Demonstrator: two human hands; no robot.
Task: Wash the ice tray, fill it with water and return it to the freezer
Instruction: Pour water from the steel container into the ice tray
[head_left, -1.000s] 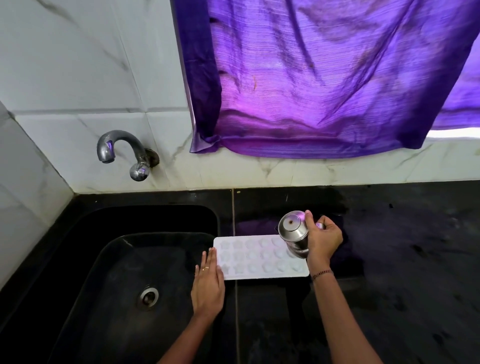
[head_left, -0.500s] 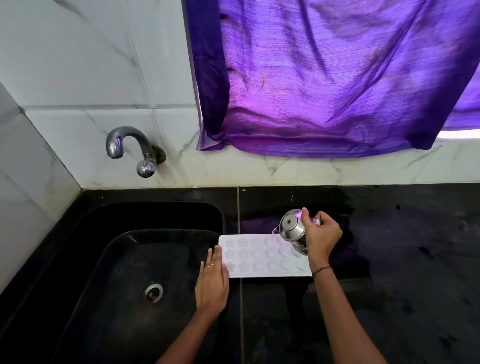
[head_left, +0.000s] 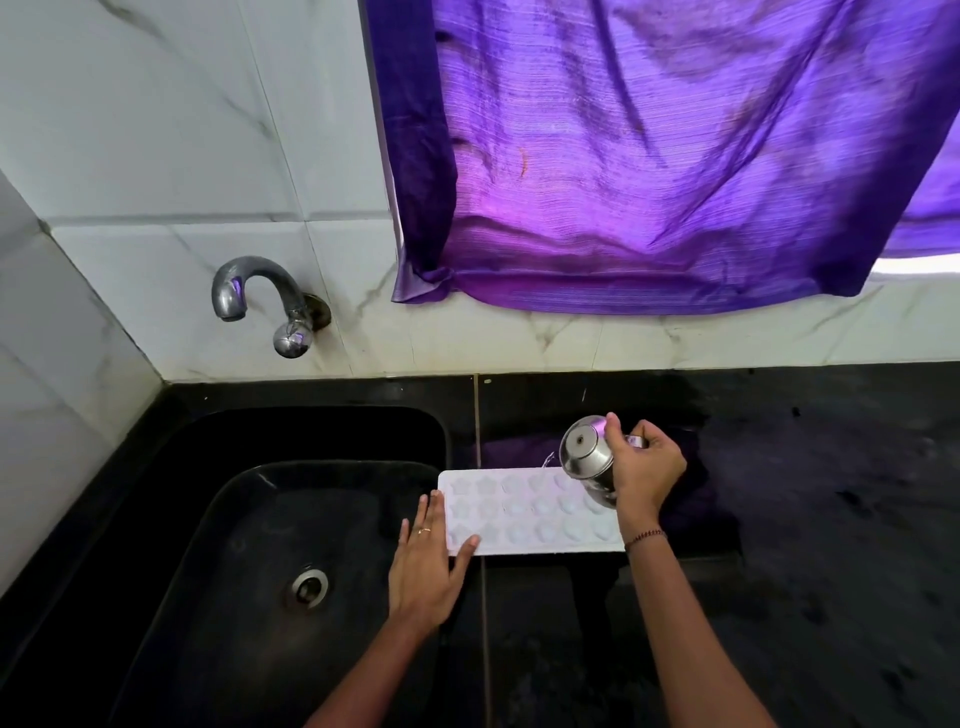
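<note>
Sink (head_left: 234, 519) at left. Left hand (head_left: 423, 566), fingers flat and relaxed, braces ice tray (head_left: 519, 514) at its left end (likely against sliding). Tray lies on black surface (head_left: 831, 519) beside sink. Right hand (head_left: 641, 467) grips tipped steel tumbler (head_left: 584, 452) over its right end, apparently pouring.

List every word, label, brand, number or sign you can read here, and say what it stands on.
No text can be read.
The ice tray, steel cup, tap and curtain show no lettering.
A pale patch by the right hand is too small and blurred to tell whether it is a label.
</note>
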